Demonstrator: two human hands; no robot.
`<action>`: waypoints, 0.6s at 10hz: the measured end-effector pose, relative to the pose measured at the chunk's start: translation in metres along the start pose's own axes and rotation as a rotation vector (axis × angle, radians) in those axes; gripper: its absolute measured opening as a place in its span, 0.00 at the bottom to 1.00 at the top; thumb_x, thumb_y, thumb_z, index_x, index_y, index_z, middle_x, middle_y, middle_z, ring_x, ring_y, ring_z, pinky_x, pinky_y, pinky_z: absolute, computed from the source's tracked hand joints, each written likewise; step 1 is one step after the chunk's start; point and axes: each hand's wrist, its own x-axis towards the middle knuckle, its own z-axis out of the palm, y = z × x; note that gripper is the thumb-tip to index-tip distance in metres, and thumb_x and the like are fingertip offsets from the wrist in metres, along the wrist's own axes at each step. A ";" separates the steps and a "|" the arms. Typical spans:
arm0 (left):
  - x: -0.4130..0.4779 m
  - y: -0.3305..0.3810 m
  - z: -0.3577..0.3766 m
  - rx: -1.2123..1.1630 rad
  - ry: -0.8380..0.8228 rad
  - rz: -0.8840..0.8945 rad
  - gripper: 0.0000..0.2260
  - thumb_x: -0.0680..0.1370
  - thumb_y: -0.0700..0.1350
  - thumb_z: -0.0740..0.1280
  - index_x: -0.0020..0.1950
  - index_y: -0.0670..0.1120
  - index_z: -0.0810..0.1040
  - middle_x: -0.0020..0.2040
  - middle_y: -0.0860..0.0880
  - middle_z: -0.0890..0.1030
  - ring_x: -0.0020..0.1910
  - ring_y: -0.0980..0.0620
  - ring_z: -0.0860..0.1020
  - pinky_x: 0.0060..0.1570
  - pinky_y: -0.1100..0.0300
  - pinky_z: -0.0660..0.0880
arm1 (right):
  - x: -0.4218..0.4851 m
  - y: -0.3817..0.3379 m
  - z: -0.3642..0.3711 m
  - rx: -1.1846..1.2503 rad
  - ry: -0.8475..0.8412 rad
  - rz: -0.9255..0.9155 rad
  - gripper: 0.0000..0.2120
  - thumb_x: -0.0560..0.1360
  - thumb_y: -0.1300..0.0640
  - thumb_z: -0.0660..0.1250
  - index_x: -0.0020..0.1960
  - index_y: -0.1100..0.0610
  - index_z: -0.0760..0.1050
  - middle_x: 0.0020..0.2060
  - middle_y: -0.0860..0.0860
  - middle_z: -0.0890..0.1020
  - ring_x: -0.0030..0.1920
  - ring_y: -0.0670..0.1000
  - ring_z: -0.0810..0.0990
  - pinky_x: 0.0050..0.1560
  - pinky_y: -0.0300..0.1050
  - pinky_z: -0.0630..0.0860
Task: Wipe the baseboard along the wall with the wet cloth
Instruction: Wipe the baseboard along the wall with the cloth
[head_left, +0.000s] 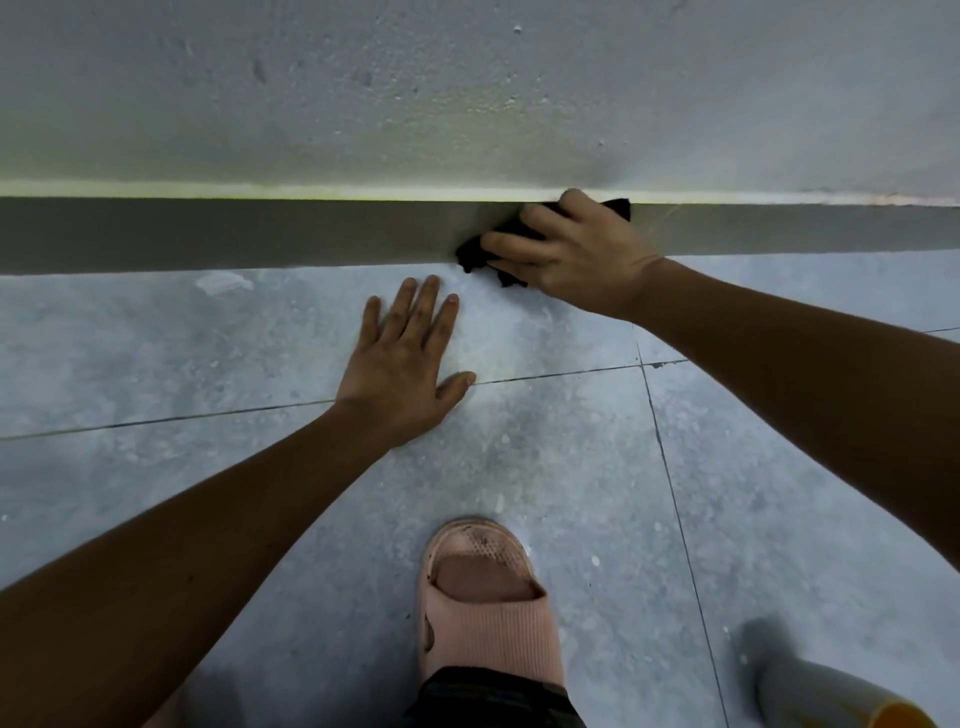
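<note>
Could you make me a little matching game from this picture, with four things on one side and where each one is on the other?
Things:
1. left hand
2. right hand
3. black cloth
4. pink slipper

Places or states:
A. pressed against the grey baseboard
B. on a foot, at the bottom of the view
C. flat on the floor tiles, fingers spread
D. holding the cloth to the baseboard

Pairs: 1-C, 2-D, 3-A, 4-B
</note>
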 end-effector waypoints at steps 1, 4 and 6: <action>-0.001 -0.002 0.000 0.003 -0.008 0.005 0.35 0.78 0.64 0.46 0.77 0.46 0.38 0.78 0.43 0.37 0.76 0.44 0.36 0.74 0.45 0.37 | -0.023 0.000 0.007 0.005 -0.082 -0.005 0.15 0.72 0.55 0.68 0.58 0.47 0.81 0.63 0.42 0.76 0.50 0.52 0.71 0.45 0.46 0.62; -0.005 -0.006 -0.001 0.018 -0.028 0.002 0.35 0.78 0.64 0.45 0.77 0.46 0.36 0.78 0.43 0.35 0.76 0.44 0.36 0.74 0.45 0.39 | -0.081 -0.057 -0.020 0.713 0.026 1.372 0.26 0.74 0.69 0.62 0.70 0.52 0.71 0.67 0.57 0.71 0.59 0.62 0.71 0.59 0.51 0.71; -0.006 -0.006 -0.001 0.021 -0.017 0.012 0.35 0.78 0.64 0.45 0.77 0.46 0.37 0.78 0.43 0.37 0.77 0.44 0.37 0.73 0.45 0.38 | -0.006 -0.061 -0.032 2.045 1.037 2.518 0.21 0.80 0.68 0.55 0.71 0.57 0.67 0.53 0.53 0.76 0.49 0.51 0.76 0.59 0.48 0.72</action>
